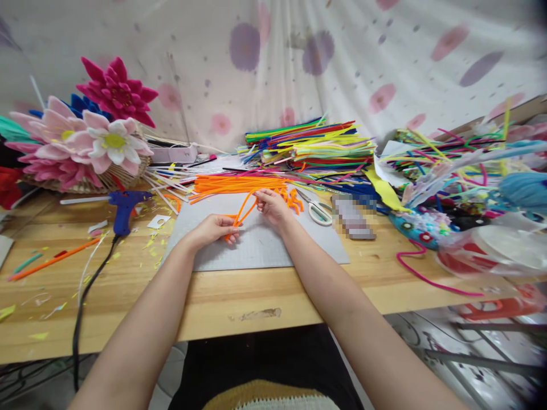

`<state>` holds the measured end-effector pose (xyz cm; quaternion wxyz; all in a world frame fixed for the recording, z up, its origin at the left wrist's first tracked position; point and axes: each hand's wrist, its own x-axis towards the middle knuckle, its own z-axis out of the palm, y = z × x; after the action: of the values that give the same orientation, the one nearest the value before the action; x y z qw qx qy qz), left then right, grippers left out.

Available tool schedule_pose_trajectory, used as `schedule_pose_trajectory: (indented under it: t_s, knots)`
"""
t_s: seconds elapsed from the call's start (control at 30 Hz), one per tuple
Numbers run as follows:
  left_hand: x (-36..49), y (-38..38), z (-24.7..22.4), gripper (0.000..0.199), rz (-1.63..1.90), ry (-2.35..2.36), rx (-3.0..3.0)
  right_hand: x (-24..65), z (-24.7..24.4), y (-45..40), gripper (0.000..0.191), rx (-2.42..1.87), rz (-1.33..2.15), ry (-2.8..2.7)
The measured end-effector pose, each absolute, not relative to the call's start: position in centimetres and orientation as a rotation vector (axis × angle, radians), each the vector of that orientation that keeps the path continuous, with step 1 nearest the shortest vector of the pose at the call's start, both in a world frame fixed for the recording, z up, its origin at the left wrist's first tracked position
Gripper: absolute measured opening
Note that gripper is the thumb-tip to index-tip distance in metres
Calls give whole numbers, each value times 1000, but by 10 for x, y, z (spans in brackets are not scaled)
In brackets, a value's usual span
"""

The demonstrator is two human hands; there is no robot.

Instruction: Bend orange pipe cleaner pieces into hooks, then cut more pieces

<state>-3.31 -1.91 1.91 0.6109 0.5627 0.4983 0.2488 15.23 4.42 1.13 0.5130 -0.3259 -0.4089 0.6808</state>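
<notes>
An orange pipe cleaner (244, 209), bent into a loop, spans the gap between my two hands above a grey board (256, 250). My left hand (216, 229) pinches its lower end, where a short orange tip pokes out below the fingers. The top of the loop is gripped between the thumb and fingers of my right hand (271, 206). Just behind the hands lies a bundle of straight orange pipe cleaners (226, 185). Small twisted orange pieces (294, 200) sit to the right of my right hand, beside scissors (319, 213) with pale handles.
At left stand a blue glue gun (123, 212) with a black cord and a basket (85, 181) of felt-like flowers. Colourful pipe cleaners (316, 145) are piled at the back. A partly blurred phone-like object (354, 219) and a clear plastic-wrapped roll (491, 250) lie right.
</notes>
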Motion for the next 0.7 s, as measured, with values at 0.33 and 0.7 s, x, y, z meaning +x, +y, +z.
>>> schedule_pose_trajectory:
  t_s: [0.33,0.7]
  knots:
    - [-39,-16,16,34,627,1137,1274,151,11,45,7,-978,1551,-891]
    - [-38,-14,16,38,722,1237,1250,161,23,47,15,-1081,1519,-1063]
